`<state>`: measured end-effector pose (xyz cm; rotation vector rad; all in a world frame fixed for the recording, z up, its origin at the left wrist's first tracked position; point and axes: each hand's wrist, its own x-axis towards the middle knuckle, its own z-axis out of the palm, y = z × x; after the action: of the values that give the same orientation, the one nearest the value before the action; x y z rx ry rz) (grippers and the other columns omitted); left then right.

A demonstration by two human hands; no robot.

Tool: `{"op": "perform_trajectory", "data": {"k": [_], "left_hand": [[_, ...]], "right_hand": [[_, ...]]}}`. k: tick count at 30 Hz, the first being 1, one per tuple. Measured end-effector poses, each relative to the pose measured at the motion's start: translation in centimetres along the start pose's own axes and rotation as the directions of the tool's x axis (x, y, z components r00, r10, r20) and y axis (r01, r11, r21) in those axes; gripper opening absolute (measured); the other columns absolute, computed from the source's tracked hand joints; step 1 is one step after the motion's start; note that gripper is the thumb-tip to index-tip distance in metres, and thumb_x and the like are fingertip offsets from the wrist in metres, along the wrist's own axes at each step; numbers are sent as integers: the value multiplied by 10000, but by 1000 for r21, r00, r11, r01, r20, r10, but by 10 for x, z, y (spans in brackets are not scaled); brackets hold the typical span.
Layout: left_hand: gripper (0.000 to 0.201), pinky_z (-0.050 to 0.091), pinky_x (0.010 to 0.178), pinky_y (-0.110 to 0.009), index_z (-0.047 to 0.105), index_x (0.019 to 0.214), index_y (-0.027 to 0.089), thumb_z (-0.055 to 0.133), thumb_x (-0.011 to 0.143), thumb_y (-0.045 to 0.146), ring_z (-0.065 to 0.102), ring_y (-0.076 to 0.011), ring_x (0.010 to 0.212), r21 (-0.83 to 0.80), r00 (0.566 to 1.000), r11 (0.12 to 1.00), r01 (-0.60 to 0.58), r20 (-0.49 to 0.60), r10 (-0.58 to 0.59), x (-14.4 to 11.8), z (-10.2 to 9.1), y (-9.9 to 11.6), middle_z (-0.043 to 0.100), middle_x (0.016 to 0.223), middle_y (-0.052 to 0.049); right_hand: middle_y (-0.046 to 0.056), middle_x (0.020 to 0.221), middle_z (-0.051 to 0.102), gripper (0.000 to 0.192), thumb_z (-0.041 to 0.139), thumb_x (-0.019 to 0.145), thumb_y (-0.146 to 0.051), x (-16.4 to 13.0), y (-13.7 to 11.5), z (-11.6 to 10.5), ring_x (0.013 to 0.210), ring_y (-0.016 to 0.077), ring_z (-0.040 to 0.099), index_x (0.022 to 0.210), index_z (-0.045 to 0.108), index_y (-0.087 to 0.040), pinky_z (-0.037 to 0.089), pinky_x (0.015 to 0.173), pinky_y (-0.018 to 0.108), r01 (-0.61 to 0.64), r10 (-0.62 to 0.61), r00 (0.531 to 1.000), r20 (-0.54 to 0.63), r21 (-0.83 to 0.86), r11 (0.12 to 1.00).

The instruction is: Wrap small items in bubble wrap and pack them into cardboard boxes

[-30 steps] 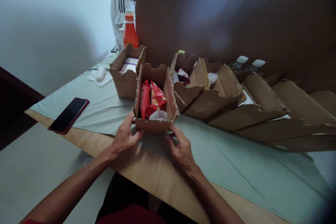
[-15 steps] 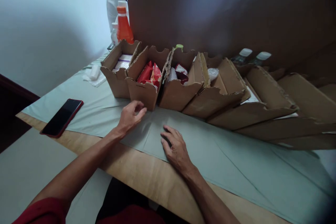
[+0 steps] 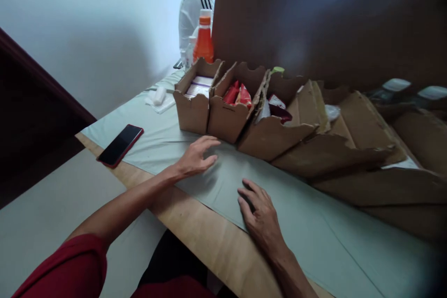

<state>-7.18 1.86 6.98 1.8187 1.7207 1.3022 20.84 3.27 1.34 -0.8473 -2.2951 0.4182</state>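
Note:
My left hand (image 3: 197,157) hovers over the pale green cloth (image 3: 223,181), fingers apart and holding nothing, just in front of a row of cardboard boxes. Nearest to it are the first cardboard box (image 3: 192,114), with white and purple packets (image 3: 199,86) inside, and the second cardboard box (image 3: 226,121), with red packets (image 3: 238,94) in it. My right hand (image 3: 260,212) rests low at the cloth near the table's front edge, its fingers slightly curled, spread and free of any object. Beyond it stands a third cardboard box (image 3: 275,142) holding a dark red packet (image 3: 280,112).
More cardboard boxes (image 3: 352,158) run off to the right. A phone with a red case (image 3: 121,145) lies at the left edge, near a clear plastic bag (image 3: 159,98). Behind the boxes stand an orange bottle (image 3: 204,44) and white-capped bottles (image 3: 396,85). A brown panel (image 3: 296,18) rises behind.
The view has swung left, so everything sits further right in the picture. My left hand's fingers have straightened and parted from a looser curl. My right hand looks much the same.

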Motion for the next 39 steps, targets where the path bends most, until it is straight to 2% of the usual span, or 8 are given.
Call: {"op": "perform_trajectory", "data": {"k": [3,8,14,20,26,32,35,39], "left_hand": [[178,522,1029,-452,744,994,232,632,857,246,676,-267,1099,126,969,991,-50,-233,78,-5,-64,-20,744,1126,-83],[116,434,1104,-521,654,820,204,690,718,165,615,-322,1148,177,813,938,299,-561,-154,56,-153,-101,701,977,-69],[269,203,1252,-521,496,633,209,723,777,226,388,-300,1432,-23,745,948,316,-613,-263,121,-155,-159,661,901,9],[166,530,938,-381,555,654,226,691,747,241,649,-206,942,-233,686,920,316,-614,-391,71,-157,-117,601,698,23],[239,542,667,-308,631,812,190,666,776,423,654,-182,704,-574,751,760,306,-344,-563,-63,-101,-7,659,747,-14],[301,506,663,-239,673,826,167,858,712,375,616,-128,696,-893,730,182,411,203,-652,-116,3,75,667,788,2],[298,496,676,-220,678,832,182,890,685,331,612,-108,690,-902,731,144,407,227,-644,-125,34,92,670,766,24],[188,519,875,-269,635,758,197,812,696,196,694,-166,977,-866,823,310,393,180,-540,-140,43,94,768,1048,-27]], "right_hand": [[134,1285,724,199,553,1000,-296,0,2,1,1147,303,695,1078,722,-226,590,916,508,38,-38,999,-1,-32,999],[123,1278,721,166,563,1006,-288,2,3,1,1123,292,703,1090,695,-233,593,894,491,66,-67,998,-17,-71,995],[129,1289,717,161,573,999,-260,4,1,-1,1129,289,709,1110,687,-237,593,898,480,67,-68,998,-4,-84,994],[119,1264,731,150,587,990,-256,3,1,-1,1109,284,712,1065,715,-230,586,918,474,26,-27,999,-22,-47,999],[120,1275,730,193,616,965,-287,7,-8,-3,1166,283,692,1111,732,-238,551,1003,474,-82,97,992,-77,183,980],[102,1413,655,767,799,780,-556,-2,-56,-32,1190,286,680,1459,549,-300,593,922,415,-407,236,913,332,701,585],[54,1048,774,407,783,811,-475,-16,-65,-49,937,232,728,1148,742,-250,591,822,358,-504,380,859,345,707,497],[21,822,755,127,734,851,-350,-37,-59,-76,768,191,691,852,767,-227,561,711,319,-420,543,839,18,655,628]]}}
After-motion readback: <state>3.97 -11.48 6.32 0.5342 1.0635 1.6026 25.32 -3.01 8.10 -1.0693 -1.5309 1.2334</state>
